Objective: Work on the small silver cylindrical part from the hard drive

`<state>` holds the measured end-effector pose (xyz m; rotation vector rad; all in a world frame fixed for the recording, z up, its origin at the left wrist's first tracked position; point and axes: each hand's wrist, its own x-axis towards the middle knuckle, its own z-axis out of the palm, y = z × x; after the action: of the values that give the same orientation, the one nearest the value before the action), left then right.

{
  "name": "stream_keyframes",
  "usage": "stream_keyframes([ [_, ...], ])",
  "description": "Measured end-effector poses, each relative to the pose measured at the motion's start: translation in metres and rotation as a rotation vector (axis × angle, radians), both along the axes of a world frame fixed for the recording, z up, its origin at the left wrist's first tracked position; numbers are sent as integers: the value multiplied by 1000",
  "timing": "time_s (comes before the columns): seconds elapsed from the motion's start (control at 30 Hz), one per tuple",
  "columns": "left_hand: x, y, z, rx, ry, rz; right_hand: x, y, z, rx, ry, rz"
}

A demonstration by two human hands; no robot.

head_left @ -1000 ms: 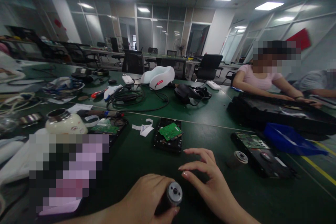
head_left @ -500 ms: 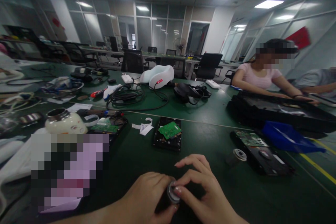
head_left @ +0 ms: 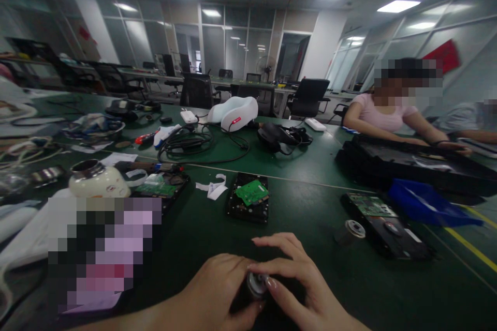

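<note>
Bench [head_left: 310, 196], dark green, fills the middle and bottom of the frame. Co-worker [head_left: 386, 116] in pink top sits upper right, arms reaching over a black case [head_left: 363, 173]. Blue tray [head_left: 423, 209] just in front of the case, right side. White neck pillow [head_left: 246, 116] upper centre, black cable coil [head_left: 190, 139] left of it, black strapped gear [head_left: 274, 138] right of it.

Left hand [head_left: 217, 284], bottom centre: grip closed around a dark cylinder, end facing up. Right hand [head_left: 306, 279], just right of it: thumb and index fingertips at the cylinder's metal end, other fingers spread. Can't tell if that grip is pinching anything.

Cream pot [head_left: 99, 183] at left. Hard drive [head_left: 246, 214] near frame centre, green board [head_left: 252, 193] lying skewed on top. Second drive [head_left: 411, 245] lower right, set at an angle. White paper strip [head_left: 213, 190] left of the centre drive.

Held cylinder [head_left: 256, 287]: bottom centre, between both hands. Similar loose cylinder [head_left: 351, 232] near the second drive's left edge, metal ring end up, tilted.
</note>
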<state>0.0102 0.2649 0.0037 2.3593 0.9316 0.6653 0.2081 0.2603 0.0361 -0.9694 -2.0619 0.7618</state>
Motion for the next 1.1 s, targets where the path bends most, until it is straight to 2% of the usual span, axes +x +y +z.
stream_keyframes([
  [0.23,0,1,0,-17,36,-5,0,4,-1,-94,71,-82],
  [0.5,0,1,-1,-8,-9,9,2,0,-5,-78,60,85],
  [0.63,0,2,2,-33,15,-4,0,2,-5,-42,101,29],
  [0.77,1,2,4,-28,58,-2,1,3,-3,-84,111,-39],
  [1.0,1,1,1,-26,-8,1,0,2,-6,-137,102,108],
  [1.1,0,0,-1,-9,-27,-6,-4,3,-8,-148,65,90],
])
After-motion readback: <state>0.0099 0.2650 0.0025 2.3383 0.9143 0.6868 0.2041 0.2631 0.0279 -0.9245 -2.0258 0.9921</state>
